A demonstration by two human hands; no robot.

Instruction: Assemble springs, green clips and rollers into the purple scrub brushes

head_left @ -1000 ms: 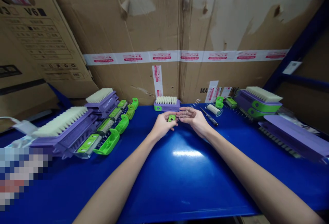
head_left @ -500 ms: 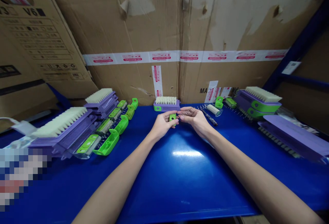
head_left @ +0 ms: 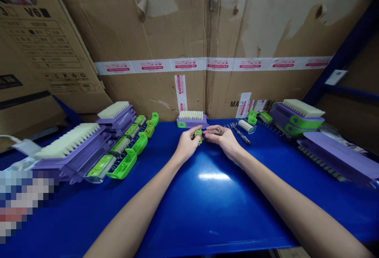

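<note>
The small bright-green plastic block (head_left: 198, 133) is pinched between the fingers and thumb of my left hand (head_left: 186, 145), above the glossy blue surface (head_left: 207, 214). Just beside it, my right hand (head_left: 226, 141) holds a thin wire spring (head_left: 218, 129) (its loops show against my fingers). Beyond lies a purple brush (head_left: 192, 123) with stiff cream bristles. Rightward, a slim screwdriver (head_left: 242, 135) lies near a smooth white cylinder (head_left: 244, 125). Torn, taped corrugated cardboard (head_left: 148, 29) stands behind.

Workshop: green parts (head_left: 139, 144) along blue bench (head_left: 189, 214)
</note>
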